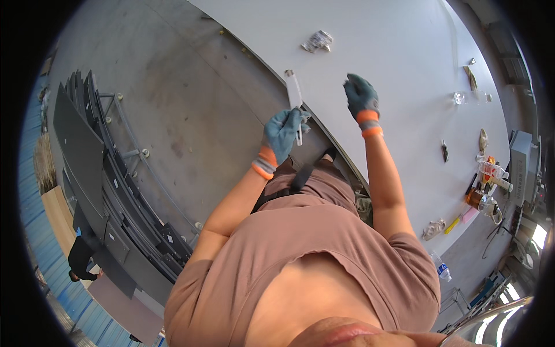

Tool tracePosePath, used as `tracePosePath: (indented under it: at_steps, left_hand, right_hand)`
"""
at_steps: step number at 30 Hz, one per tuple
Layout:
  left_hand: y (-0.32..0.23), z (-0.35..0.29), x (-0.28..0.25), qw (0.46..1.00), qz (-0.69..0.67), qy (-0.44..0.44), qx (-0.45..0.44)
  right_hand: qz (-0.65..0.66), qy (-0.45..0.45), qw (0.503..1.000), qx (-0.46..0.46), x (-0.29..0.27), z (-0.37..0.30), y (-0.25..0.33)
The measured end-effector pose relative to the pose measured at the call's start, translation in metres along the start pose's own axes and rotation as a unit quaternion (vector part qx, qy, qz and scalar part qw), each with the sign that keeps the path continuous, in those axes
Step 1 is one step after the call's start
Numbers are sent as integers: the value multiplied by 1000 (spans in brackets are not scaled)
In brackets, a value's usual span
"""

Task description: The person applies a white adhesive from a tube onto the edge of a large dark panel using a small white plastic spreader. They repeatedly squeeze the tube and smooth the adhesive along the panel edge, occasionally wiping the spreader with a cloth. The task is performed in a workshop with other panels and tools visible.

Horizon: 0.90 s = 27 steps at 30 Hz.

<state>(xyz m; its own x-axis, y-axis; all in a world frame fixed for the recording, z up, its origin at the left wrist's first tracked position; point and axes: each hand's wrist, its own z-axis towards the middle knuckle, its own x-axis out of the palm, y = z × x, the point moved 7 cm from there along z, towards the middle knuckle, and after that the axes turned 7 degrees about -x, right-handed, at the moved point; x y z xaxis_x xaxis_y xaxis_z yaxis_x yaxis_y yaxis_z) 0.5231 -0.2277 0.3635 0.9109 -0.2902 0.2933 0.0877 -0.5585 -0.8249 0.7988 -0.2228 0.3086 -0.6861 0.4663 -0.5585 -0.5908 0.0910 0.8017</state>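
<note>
My left hand [281, 134], in a grey-green work glove with an orange cuff, is closed around a long, flat white tool [293, 89]. The tool stands out past the fingers towards the top, where its end is dark; its lower end pokes out below the glove. I cannot make out its exact kind. This hand is by the left edge of a large white tabletop [399, 69]. Over that surface is my right hand [362, 98], gloved alike, with fingers and thumb apart and nothing in them. Farther off lies a crumpled grey-white rag [318, 41].
Along the table's right side lie a clear plastic bottle [471, 98], a small dark tool [444, 150], a yellow-handled tool [452, 225] and a jar of amber liquid [476, 199]. Dark panels [87, 144] lean on a wheeled rack at left. A person [84, 254] bends beyond them.
</note>
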Motion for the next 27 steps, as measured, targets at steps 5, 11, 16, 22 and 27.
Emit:
tracePosePath:
  at_steps: [5, 11, 16, 22, 27]
  left_hand:
    - [-14, 1, -79, 999, -24, -43, 12]
    - [-55, 4, -141, 991, 7, -117, 72]
    - [-81, 9, -183, 966, -138, -205, 75]
    - [-76, 17, -230, 900, -332, -261, 112]
    - [-76, -13, -261, 845, -471, -168, 189]
  right_hand:
    - [-249, 0, 957, -149, 89, 94, -23]
    - [-303, 91, 944, -98, 165, 163, -48]
    - [-227, 103, 939, -239, 223, 179, -16]
    - [204, 364, 888, -196, 319, 60, 173]
    - [154, 432, 797, -393, 336, -7, 362]
